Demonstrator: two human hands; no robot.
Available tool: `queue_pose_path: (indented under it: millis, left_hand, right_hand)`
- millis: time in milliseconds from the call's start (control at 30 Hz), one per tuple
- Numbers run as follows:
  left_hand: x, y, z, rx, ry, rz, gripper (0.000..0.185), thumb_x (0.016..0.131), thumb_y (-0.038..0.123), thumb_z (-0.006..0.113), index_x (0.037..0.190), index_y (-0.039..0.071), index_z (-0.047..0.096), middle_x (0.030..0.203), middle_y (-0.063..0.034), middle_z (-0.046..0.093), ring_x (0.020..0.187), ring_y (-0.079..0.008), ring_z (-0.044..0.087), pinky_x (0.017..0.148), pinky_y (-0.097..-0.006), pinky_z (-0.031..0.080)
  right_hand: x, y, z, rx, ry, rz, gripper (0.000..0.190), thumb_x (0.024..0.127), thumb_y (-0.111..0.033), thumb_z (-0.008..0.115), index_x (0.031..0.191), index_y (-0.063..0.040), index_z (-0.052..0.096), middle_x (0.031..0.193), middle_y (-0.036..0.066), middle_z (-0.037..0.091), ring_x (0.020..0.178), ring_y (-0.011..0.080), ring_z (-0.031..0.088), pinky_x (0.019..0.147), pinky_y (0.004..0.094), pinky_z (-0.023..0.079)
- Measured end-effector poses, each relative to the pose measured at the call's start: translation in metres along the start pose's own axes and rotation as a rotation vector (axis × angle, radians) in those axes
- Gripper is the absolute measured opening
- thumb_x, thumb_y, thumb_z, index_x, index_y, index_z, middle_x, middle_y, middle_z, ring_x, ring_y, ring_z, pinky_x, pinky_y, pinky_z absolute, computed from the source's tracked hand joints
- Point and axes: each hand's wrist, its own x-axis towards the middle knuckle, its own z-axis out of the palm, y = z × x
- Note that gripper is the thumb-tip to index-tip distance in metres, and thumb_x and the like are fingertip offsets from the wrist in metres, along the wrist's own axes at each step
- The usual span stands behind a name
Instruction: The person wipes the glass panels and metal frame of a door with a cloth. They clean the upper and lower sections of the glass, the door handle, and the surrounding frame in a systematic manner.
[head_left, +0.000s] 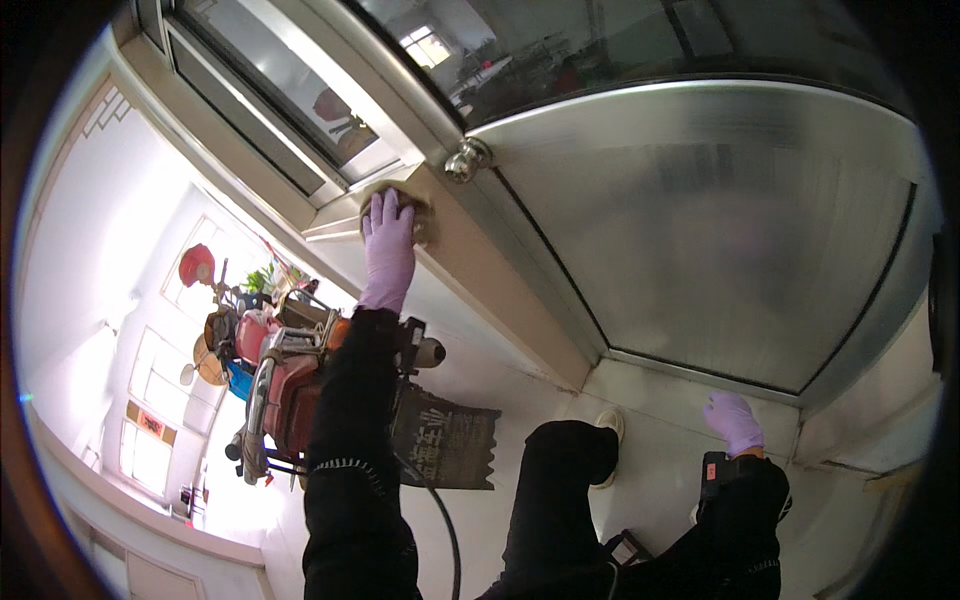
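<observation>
My left hand (389, 251), in a thin purple glove, presses an olive-brown cloth (420, 208) flat against the corner where the window sill meets the door frame. The cloth shows around its fingertips. Just right of it a round metal door knob (468, 160) sits on a metal door (675, 225) with dark glass above. My right hand (734, 421), also gloved in purple, hangs low in front of the door's bottom edge, touching nothing that I can see. Its fingers look loosely curled, and whether anything is inside them is hidden.
A red motorcycle (289, 397) stands at the left behind my left arm. A dark mat with writing (448, 439) lies on the pale tiled floor. A black cable (452, 525) runs beside my leg. The beige door-frame wall (510, 300) slants down between sill and floor.
</observation>
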Motion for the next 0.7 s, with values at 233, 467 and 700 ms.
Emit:
queue_pose_path:
  millis: [233,467,700]
  left_hand:
    - [-0.024,0.052,0.056,-0.093,0.090,-0.291,0.048,0.084,0.002,0.057,0.130,-0.004,0.051,0.149,-0.0381,0.024,0.136,-0.0605,0.023,0.115,-0.0573,0.027]
    - [-0.070,0.101,0.104,-0.107,0.163,-0.257,0.034,0.085,0.004,0.056,0.117,-0.007,0.059,0.144,-0.0381,0.034,0.134,-0.0632,0.026,0.115,-0.0535,0.030]
    - [-0.113,0.103,0.108,-0.190,-0.045,-0.187,0.039,0.079,-0.001,0.059,0.118,-0.005,0.057,0.144,-0.0219,0.039,0.128,-0.0522,0.041,0.107,-0.0464,0.043]
  right_hand:
    - [0.006,-0.010,0.002,-0.003,-0.027,-0.019,0.035,0.087,-0.034,0.055,0.100,-0.004,0.067,0.105,0.023,0.067,0.101,0.0412,0.062,0.087,0.0508,0.049]
    - [0.000,-0.009,-0.011,-0.039,-0.058,-0.007,0.037,0.089,-0.033,0.054,0.108,-0.004,0.066,0.107,0.023,0.067,0.103,0.0421,0.062,0.089,0.0500,0.049]
    - [0.005,-0.015,-0.008,-0.045,-0.110,0.033,0.035,0.088,-0.033,0.055,0.104,-0.004,0.068,0.108,0.023,0.067,0.104,0.0421,0.062,0.090,0.0494,0.049]
